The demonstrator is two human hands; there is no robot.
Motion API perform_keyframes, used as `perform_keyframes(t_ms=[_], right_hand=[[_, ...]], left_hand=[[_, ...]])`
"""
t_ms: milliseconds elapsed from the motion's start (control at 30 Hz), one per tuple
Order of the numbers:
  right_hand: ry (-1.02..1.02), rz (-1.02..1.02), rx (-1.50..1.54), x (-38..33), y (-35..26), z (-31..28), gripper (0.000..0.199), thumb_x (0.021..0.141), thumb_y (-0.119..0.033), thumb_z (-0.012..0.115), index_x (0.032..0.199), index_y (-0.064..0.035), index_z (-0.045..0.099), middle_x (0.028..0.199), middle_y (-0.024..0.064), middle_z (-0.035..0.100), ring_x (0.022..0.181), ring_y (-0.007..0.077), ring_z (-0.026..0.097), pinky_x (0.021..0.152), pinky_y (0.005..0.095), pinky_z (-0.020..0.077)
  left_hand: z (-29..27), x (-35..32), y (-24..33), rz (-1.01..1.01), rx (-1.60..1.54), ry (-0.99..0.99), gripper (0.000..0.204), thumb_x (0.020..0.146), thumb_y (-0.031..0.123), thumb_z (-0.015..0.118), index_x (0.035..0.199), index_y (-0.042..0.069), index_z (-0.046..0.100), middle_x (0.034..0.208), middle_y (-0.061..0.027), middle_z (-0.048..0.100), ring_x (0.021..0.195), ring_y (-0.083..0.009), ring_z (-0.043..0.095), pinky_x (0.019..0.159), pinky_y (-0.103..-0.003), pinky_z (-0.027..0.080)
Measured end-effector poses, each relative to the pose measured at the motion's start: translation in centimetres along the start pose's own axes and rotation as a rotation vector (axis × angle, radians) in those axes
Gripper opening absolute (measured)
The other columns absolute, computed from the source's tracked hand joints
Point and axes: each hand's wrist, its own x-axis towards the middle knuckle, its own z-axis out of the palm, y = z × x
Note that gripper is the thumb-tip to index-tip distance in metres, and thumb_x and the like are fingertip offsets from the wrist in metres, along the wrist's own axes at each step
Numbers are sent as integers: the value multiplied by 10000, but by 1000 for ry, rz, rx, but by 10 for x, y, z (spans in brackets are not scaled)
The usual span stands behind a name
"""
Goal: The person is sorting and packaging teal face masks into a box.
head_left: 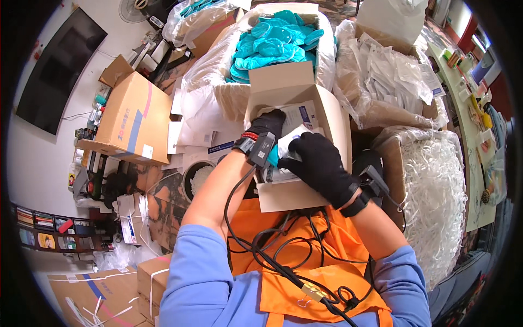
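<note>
Both hands wear black gloves and are inside an open white cardboard box [281, 77] in front of my body. My right hand [322, 163] reaches in from the near right, fingers bent around a white packet [292, 143]. A bit of teal [273, 156] shows beside that packet, close to my left wrist. My left hand [270, 122] is at the box's left side, next to white printed packets [300, 115] lying inside. Its fingers are partly hidden, and whether they grip anything does not show.
Beyond the box is a plastic-lined carton of teal padded pieces [272, 46]. Clear packets [387, 76] fill a carton at far right; white shredded strips [433, 196] fill another nearer. A brown carton [139, 117] and a bucket of white pellets [200, 179] stand left. Black cables [283, 267] cross my orange apron.
</note>
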Motion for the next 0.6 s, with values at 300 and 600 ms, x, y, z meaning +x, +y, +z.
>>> perform_keyframes(t_ms=[300,600], right_hand=[[-617,101,-138,30,10,-16,616,865,-644,490,803,-77,724,746,184,668,757,349,663,700,412,511],[-489,78,-201,14,8,-13,667,855,-661,477,746,-51,724,729,169,669,724,342,663,680,421,498]], left_hand=[[6,-1,-5,30,104,-105,522,751,246,700,1209,55,539,1191,-232,593,1086,-382,598,871,-454,515],[-26,-8,14,-160,-29,14,250,772,43,589,1020,35,613,1116,-218,607,1019,-395,615,858,-468,500]])
